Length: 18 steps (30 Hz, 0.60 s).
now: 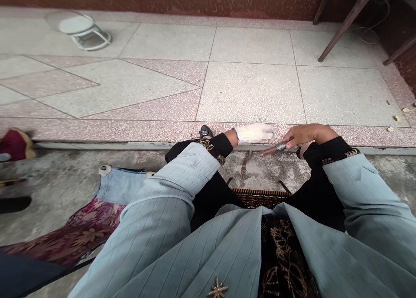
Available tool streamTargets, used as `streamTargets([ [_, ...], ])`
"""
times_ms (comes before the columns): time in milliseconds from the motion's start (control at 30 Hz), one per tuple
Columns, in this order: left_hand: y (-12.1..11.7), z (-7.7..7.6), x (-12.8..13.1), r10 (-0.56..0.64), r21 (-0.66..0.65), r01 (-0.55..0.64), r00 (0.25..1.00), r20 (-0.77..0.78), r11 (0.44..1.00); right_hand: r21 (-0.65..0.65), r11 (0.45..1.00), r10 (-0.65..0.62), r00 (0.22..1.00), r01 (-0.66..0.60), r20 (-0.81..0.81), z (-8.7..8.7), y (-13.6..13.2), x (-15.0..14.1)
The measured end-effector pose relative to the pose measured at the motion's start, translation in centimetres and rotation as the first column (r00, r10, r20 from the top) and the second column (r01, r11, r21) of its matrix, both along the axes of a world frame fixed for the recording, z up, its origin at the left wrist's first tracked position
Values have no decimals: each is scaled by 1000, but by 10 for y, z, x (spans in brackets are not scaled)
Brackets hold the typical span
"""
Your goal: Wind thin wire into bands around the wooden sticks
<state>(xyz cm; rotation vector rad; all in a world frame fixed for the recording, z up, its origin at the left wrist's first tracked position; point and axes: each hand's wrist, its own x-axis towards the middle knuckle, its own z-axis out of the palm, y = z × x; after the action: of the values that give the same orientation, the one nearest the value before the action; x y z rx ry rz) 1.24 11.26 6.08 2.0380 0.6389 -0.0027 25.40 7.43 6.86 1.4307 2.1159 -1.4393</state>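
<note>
My left hand (255, 133), in a white knitted glove, is over the edge of the pinkish step. Its fingers are bent and held together, and whatever may be in them is hidden. My bare right hand (303, 134) is closed around a slim brown tool (273, 149) with a silver, ribbed band around it. The tool's reddish-brown end points left and down, below my left fingertips. On the concrete between my feet lies a short, curved brown piece (246, 163), apart from both hands.
A tiled raised floor (250, 94) spreads ahead, with a white stool (78, 25) at back left and wooden legs (347, 23) at back right. Beneath me is a woven seat (260, 198). Patterned cloth (81, 228) and a red shoe (16, 144) are at left.
</note>
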Motion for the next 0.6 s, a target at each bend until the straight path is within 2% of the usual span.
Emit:
streamTargets([
  [33,1,-1,0,0,-4,0,1000,2,1000,-153,985,61,994,-74,-89,4,-2,2],
  [100,3,-5,2,0,-18,0,1000,5,1000,-223,971,23,966,-82,-256,14,-5,5],
  [167,3,-10,6,6,-36,-6,1000,13,999,-111,983,-177,887,143,-427,25,-9,5],
  [200,3,-13,8,14,-48,-13,1000,20,999,-59,953,-287,817,299,-500,28,-10,4],
  [267,2,-16,11,34,-69,-31,999,39,997,-15,835,-454,675,550,-582,31,-11,3],
  [333,1,-17,11,51,-65,-48,997,52,997,-1,747,-539,604,665,-587,26,-8,4],
  [400,0,-16,9,54,-33,-53,997,52,998,27,716,-569,605,698,-557,16,-3,6],
  [467,-3,-14,7,45,-4,-45,998,44,999,95,703,-585,649,705,-485,6,3,9],
  [533,-5,-12,6,25,7,-26,999,35,1000,250,691,-602,732,678,-321,-2,8,11],
  [600,-8,-10,8,0,8,0,1000,27,1000,449,693,-590,802,564,-96,-5,10,9],
])
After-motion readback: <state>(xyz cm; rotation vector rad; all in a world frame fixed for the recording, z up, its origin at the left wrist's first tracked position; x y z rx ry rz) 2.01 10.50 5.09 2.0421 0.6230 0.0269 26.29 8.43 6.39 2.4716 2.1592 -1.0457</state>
